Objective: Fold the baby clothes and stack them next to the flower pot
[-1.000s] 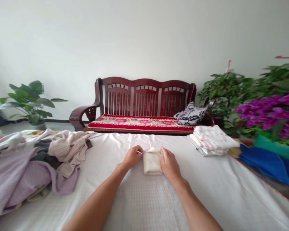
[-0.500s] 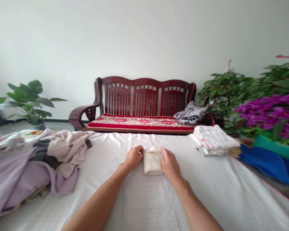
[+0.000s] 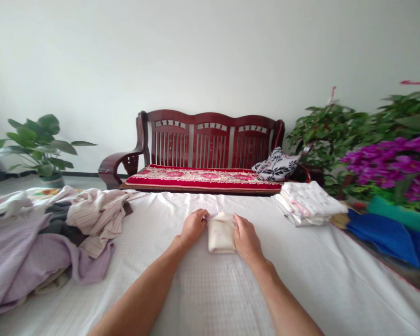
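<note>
A small cream cloth point(image 3: 220, 234), folded into a narrow packet, lies on the white sheet point(image 3: 210, 289) in the middle of the view. My left hand point(image 3: 193, 226) is closed against its left edge, fingers pinching a thin lilac strip at the top corner. My right hand point(image 3: 245, 239) presses on the packet's right edge with fingers curled over the fabric.
A heap of loose lilac and striped clothes point(image 3: 45, 238) lies at the left. A stack of folded white cloths point(image 3: 310, 203) sits at the right, with blue and green fabric point(image 3: 388, 233) beyond. A red wooden bench point(image 3: 203, 154) and potted plants stand behind.
My left hand has drawn in closer to the packet's left edge, taking the lilac strip with it. My right hand stays on the cloth. The view has shifted slightly.
</note>
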Available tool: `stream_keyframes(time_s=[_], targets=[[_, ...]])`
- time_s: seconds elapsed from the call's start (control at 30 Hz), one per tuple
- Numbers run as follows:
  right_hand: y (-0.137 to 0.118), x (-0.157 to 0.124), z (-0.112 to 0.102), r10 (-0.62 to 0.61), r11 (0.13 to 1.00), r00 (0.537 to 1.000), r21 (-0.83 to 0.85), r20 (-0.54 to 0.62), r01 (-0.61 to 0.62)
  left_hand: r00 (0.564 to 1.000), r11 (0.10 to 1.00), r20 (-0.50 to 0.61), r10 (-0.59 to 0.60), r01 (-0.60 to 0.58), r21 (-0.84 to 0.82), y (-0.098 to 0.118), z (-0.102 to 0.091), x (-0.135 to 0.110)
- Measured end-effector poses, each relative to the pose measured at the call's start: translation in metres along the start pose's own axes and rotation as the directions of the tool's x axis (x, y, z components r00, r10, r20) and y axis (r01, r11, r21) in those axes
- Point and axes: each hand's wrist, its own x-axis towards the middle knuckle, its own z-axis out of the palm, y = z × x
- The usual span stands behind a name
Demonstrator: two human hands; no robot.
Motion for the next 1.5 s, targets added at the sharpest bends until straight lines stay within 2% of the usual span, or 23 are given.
stream_keyframes(time_s=[0.17, 0.3, 0.37, 0.47, 0.57, 0.8, 0.97, 1.03, 1.1, 1.17, 1.23, 1.33, 1.43, 1.5], targets=[[0.000, 0.000, -0.001, -0.004, 1.000, 1.000, 0.005, 0.001, 0.004, 0.995, 0.998, -0.088, 0.050, -0.046, 0.047, 0.001, 0.003, 0.004], [-0.002, 0.001, -0.002, 0.006, 1.000, 1.000, -0.006, 0.011, -0.006, 0.986, 0.998, -0.159, -0.051, 0.045, -0.041, 0.004, 0.006, 0.005], [-0.003, 0.001, -0.002, 0.007, 1.000, 1.000, -0.011, 0.012, -0.007, 0.990, 0.994, -0.112, -0.081, 0.072, -0.080, 0.005, 0.004, 0.006], [-0.004, 0.001, -0.002, 0.003, 1.000, 1.000, -0.019, 0.017, -0.002, 0.999, 0.994, 0.003, -0.038, 0.038, -0.103, 0.007, -0.003, 0.008], [-0.003, 0.001, -0.001, -0.006, 1.000, 1.000, -0.027, 0.019, 0.007, 0.998, 0.995, 0.040, -0.039, 0.042, -0.090, 0.009, -0.006, 0.011], [-0.005, 0.001, -0.005, -0.054, 0.996, 0.997, -0.075, -0.048, 0.050, 0.977, 0.976, 0.022, -0.212, 0.211, 0.048, 0.009, 0.001, 0.032], [-0.011, 0.002, -0.012, -0.059, 0.987, 0.997, -0.143, 0.055, 0.066, 0.963, 0.958, -0.062, -0.264, 0.269, 0.102, 0.017, -0.005, 0.034], [-0.012, 0.002, -0.012, -0.029, 0.985, 0.995, -0.167, 0.101, 0.045, 0.979, 0.981, -0.109, -0.173, 0.181, 0.075, 0.025, -0.005, 0.027], [-0.012, 0.003, -0.011, -0.009, 0.983, 0.990, -0.178, 0.140, 0.034, 0.995, 0.999, -0.100, -0.008, 0.012, 0.037, 0.033, -0.002, 0.016], [-0.012, 0.003, -0.010, 0.008, 0.982, 0.983, -0.185, 0.182, 0.027, 0.984, 0.983, -0.013, 0.178, -0.177, 0.048, 0.041, 0.004, 0.002], [-0.013, 0.003, -0.011, 0.055, 0.977, 0.977, -0.213, 0.207, -0.010, 0.948, 0.940, 0.118, 0.296, -0.311, 0.138, 0.047, 0.010, -0.011], [-0.016, 0.004, -0.018, 0.210, 0.944, 0.963, -0.291, 0.169, -0.154, 0.919, 0.872, 0.241, 0.312, -0.378, 0.311, 0.053, 0.013, -0.024], [-0.020, 0.005, -0.030, 0.344, 0.884, 0.934, -0.370, 0.099, -0.286, 0.935, 0.840, 0.215, 0.280, -0.348, 0.417, 0.060, 0.012, -0.031], [-0.021, 0.004, -0.038, 0.356, 0.863, 0.930, -0.412, 0.087, -0.292, 0.919, 0.814, 0.204, 0.337, -0.394, 0.428, 0.066, 0.012, -0.038]])
